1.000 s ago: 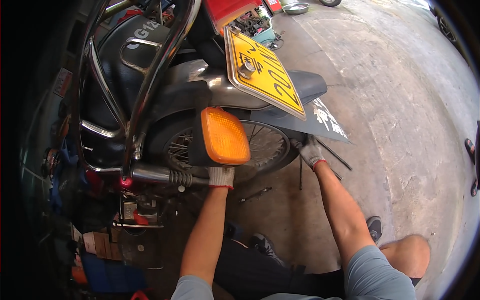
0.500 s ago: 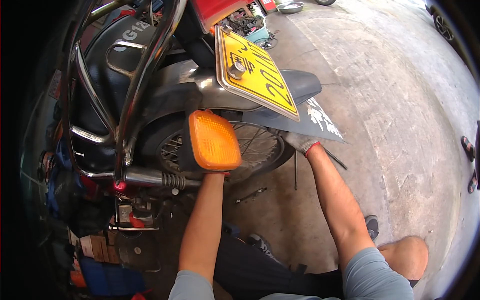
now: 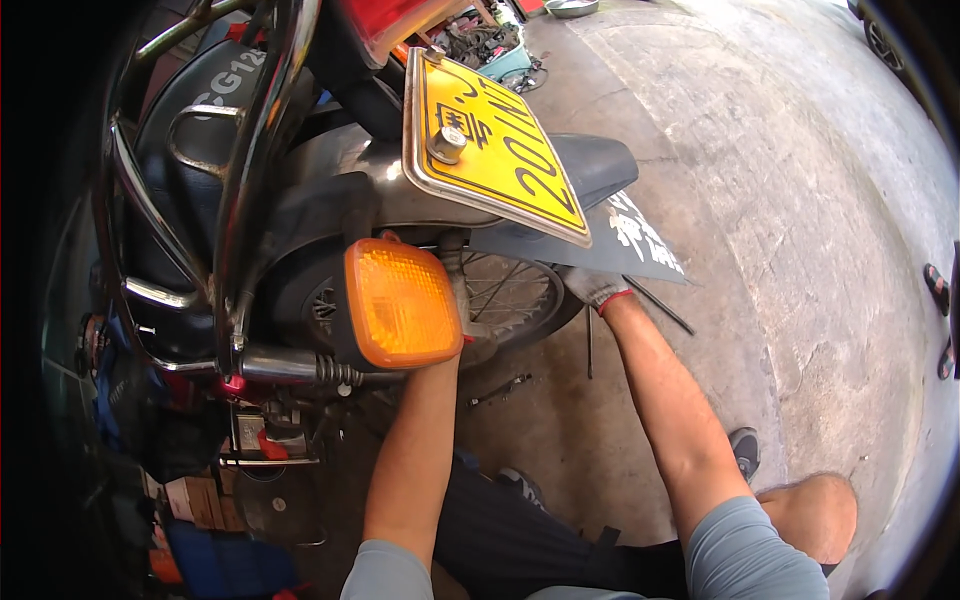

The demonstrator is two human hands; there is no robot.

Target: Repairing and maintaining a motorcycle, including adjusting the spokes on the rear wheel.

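Observation:
The rear wheel's tyre of a motorcycle stands before me under a metal mudguard. My right hand, in a grey knitted glove with a red cuff, is closed on the tyre's right side, below the dark mud flap; its fingertips are hidden. My left hand, also gloved, reaches up beside the spokes. An orange turn signal covers much of it, so I cannot make out its fingers. Above the wheel juts a yellow number plate.
A chrome rack and black seat fill the left. Two thin rods are near my right hand. A dark tool lies on the concrete floor. At the back, a light-blue basket holds parts.
My left hand has come out further right from behind the turn signal, up along the spokes. Turn signal, plate and rack sit further left in the picture. My right hand stays at the tyre.

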